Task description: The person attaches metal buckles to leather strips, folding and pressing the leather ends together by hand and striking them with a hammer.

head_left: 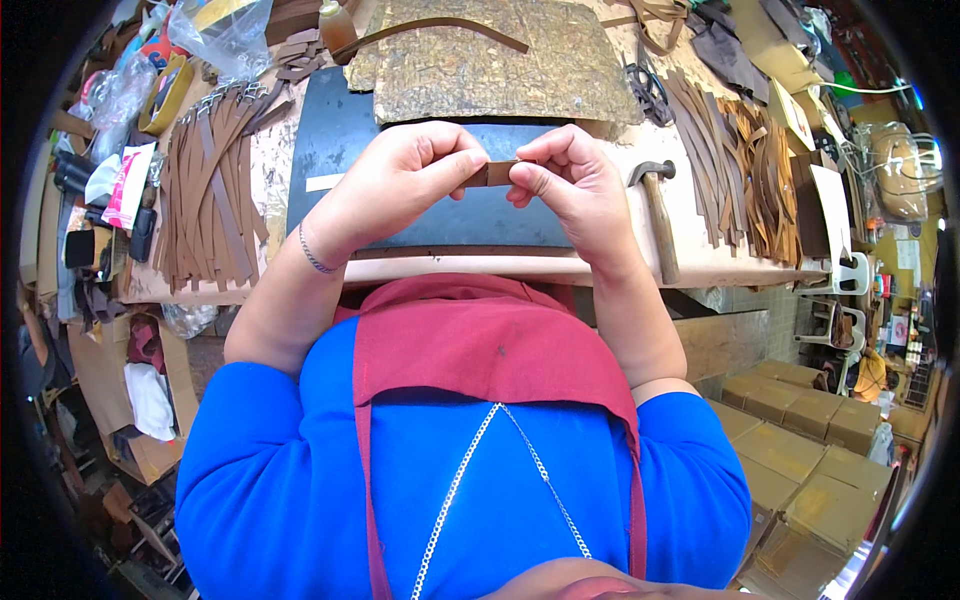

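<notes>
- Small brown leather strip (497, 173) held betw both hands, just above dark work mat (340, 140) at bench front edge.
- Left hand (400, 175): thumb + fingers pressed together, pinching strip's left end.
- Right hand (570, 175): fingertips pinching strip's right end; other fingers curled in.
- Thin bracelet (312, 255) on left wrist.
- Hammer (658, 215) w/ wooden handle lies just beside right hand, head toward bench back, handle toward front edge. Nothing betw hands and camera.
- Worn, glue-stained board (500, 60) behind mat, a dark curved strap (440, 28) lying on it.
- Pile of dark brown strips (210, 190) left of mat, fanned out; some w/ metal buckles at far ends.
- Lighter tan + brown strips (740, 165) right of hammer, near bench's right end.
- Black scissors (648, 90) betw board and right-hand strips.
- Small brown bottle (338, 25) at bench back, left of board.
- Pkgs: clear plastic bags (215, 35) far left back; white packet w/ pink-red print (128, 185) at left edge of bench.
- Stacked flat brown cardboard boxes (800, 450) on floor lower right, plain lids.
- White plastic chair (840, 280) right of bench.
- Person wears blue top, dark red apron (480, 340).
</notes>
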Demonstrator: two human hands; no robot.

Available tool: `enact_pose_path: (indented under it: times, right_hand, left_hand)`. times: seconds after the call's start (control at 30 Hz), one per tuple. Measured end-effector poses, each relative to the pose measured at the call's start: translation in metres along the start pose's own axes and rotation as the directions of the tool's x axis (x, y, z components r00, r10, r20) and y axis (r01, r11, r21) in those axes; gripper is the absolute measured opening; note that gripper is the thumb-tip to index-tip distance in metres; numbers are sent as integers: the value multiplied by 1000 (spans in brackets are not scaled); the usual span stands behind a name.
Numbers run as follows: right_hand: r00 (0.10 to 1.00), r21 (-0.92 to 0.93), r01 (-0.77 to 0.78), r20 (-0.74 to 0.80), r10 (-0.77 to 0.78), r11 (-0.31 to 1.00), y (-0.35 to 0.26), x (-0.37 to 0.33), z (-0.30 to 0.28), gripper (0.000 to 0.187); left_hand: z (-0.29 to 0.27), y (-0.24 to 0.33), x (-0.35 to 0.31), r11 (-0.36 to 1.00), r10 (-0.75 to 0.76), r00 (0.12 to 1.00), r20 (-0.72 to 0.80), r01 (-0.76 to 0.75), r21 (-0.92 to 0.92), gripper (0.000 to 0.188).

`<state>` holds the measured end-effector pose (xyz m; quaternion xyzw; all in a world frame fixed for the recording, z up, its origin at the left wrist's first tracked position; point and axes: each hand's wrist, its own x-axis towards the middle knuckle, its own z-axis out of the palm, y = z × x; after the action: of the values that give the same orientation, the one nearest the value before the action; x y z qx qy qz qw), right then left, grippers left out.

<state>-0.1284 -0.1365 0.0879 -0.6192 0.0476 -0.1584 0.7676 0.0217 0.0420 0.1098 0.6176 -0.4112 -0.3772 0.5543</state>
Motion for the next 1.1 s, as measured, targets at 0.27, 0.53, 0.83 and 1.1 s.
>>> enact_pose_path:
  times: [0.27, 0.53, 0.83, 1.1]
  right_hand:
    - [1000, -65, 19, -11, -19, 998, 2, -4, 0, 15]
    - [982, -632, -189, -132, 136, 752, 42, -2, -41, 11]
    - [947, -798, 32, -168, -273, 601, 79, -22, -63, 13]
    - [918, -923, 168, 17, -397, 347, 79, -33, -58, 11]
  left_hand:
    - [12, 9, -5, 959, 47, 995, -85, -21, 283, 22]
    - [19, -44, 9, 625, 35, 993, -116, 69, 778, 17]
    - [33, -81, 15, 347, 347, 938, -2, -126, 929, 23]
    - [43, -109, 35, 451, 417, 909, -17, -190, 872, 20]
